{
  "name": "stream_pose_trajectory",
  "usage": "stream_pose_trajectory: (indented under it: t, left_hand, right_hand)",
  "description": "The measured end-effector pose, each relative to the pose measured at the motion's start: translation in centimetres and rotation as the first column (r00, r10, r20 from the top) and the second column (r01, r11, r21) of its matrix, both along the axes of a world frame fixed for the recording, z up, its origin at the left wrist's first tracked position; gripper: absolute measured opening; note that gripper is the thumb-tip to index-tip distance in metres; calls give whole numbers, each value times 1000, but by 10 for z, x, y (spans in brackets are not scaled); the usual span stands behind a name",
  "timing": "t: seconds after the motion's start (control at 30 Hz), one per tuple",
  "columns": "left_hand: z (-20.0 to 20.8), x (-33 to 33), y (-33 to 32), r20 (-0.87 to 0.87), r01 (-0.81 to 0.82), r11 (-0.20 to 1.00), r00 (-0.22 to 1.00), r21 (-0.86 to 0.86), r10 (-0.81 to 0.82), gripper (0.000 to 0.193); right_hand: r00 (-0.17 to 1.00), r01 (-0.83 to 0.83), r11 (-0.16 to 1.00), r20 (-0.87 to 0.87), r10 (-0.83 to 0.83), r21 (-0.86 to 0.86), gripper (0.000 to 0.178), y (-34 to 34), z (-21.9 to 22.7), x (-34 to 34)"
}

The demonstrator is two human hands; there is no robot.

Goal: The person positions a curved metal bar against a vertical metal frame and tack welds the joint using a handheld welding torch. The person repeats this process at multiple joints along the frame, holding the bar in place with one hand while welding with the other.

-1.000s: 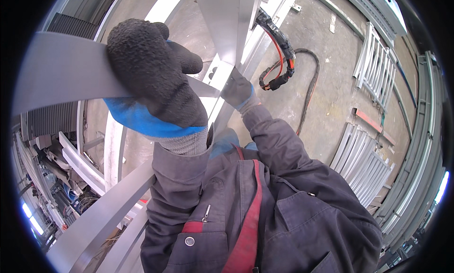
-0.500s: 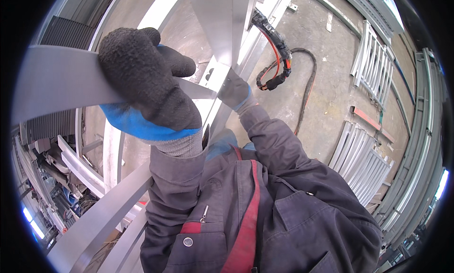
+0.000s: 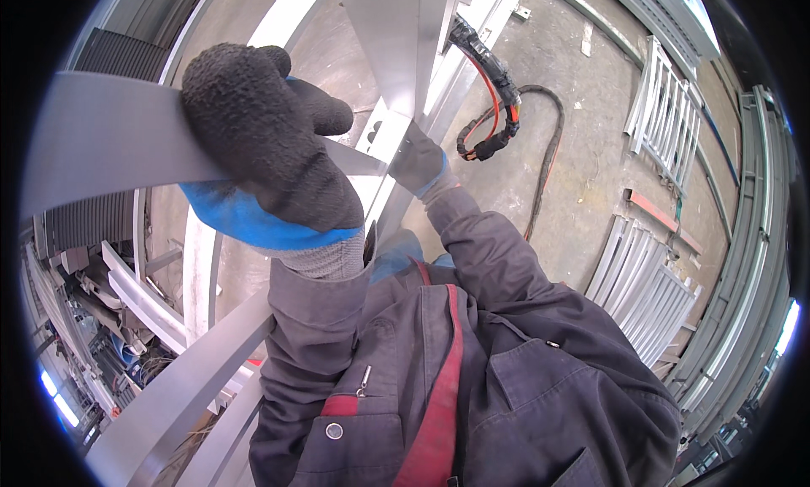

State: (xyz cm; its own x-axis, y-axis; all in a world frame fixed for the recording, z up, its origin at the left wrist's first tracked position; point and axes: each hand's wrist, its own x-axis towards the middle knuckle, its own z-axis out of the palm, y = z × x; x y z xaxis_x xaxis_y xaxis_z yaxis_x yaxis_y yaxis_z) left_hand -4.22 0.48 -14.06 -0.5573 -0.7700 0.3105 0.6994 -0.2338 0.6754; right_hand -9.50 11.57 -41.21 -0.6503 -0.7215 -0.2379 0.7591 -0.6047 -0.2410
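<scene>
Gloved fingers of left hand (image 3: pixel 270 141) wrapping tight over top edge of flat grey metal strip (image 3: pixel 110 137), strip running from left rim toward centre, close under camera. Right hand (image 3: pixel 418 159), grey-and-blue glove, fingers curling closed onto lower end of upright grey metal profile (image 3: pixel 396 40) at a small bracket. Lying beyond on concrete floor (image 3: pixel 582 149): black-and-orange cable bundle (image 3: pixel 494 90), stacked grey grilles (image 3: pixel 650 293) at right. Dark jacket (image 3: pixel 506 377) with red strap filling lower frame.
</scene>
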Motion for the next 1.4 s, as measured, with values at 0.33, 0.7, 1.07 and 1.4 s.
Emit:
stream_pose_trajectory:
  t: [0.33, 0.7, 1.07, 1.4]
  left_hand:
    - [-2, 0, -13, 96, 7, 979, 995, -204, 13, 52]
    - [6, 5, -1, 178, -119, 992, 978, 41, 109, 58]
    - [-2, 5, -6, 213, -52, 988, 974, -146, 83, 53]
    - [3, 6, 5, 399, -156, 928, 869, -339, 292, 45]
  right_hand:
    - [997, 8, 1000, -80, -8, -9, 41, 2, -5, 0]
    - [998, 23, 997, 63, -18, -77, 42, -1, -5, 1]
    - [997, 10, 998, -82, -4, 65, 41, 1, 2, -2]
    - [988, 59, 996, -145, -49, 69, 39, 3, 16, 4]
